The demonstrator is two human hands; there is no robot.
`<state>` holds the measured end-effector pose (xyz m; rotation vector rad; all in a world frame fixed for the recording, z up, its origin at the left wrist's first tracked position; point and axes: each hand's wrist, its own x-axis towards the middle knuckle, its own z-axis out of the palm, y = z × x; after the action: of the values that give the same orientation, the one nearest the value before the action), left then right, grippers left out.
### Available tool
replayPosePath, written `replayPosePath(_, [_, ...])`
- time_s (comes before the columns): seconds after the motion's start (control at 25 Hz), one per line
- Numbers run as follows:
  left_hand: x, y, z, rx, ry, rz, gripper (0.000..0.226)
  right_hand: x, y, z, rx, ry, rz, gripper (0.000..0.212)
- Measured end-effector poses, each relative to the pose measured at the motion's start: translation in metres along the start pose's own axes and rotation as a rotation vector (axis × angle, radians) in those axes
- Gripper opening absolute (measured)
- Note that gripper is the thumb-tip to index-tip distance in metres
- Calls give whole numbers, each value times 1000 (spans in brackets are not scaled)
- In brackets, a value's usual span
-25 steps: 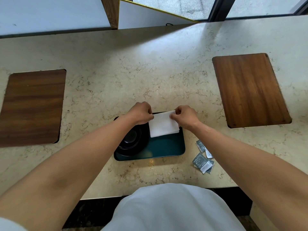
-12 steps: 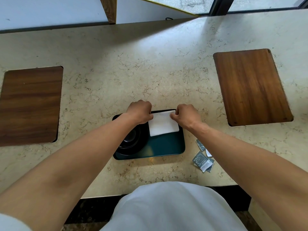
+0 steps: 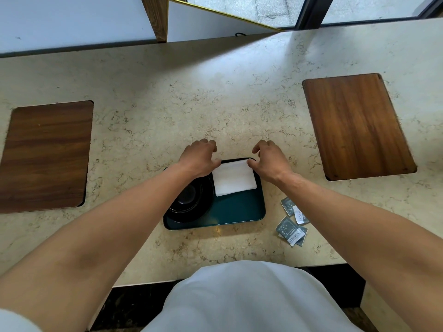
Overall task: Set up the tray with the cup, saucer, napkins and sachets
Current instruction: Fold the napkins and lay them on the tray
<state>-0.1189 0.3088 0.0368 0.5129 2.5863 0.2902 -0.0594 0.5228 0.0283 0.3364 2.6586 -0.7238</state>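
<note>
On tray (image 3: 239, 212): saucer (image 3: 189, 202) left, napkins (image 3: 233, 179) at far right. Left hand (image 3: 200, 159) and right hand (image 3: 269, 161) flanking napkins, fingers loosely spread, holding nothing. Outstanding: sachets (image 3: 292, 222) right of tray; cup not discernible.

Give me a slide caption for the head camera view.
Both hands release the napkin onto the tray; sachets wait alongside.
</note>
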Motion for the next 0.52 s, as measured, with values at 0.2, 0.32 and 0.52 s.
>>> replayPosePath(0.2, [-13,11,-5,-59,-7,52,75,-11,4,-7,-34,-43,-82,82])
replayPosePath(0.32, [-21,18,-3,-61,-11,104,78,-23,9,-8,-76,-35,-61,87])
replayPosePath(0.52, [-32,36,6,-61,-7,185,75,-57,21,-5,-53,18,-3,83])
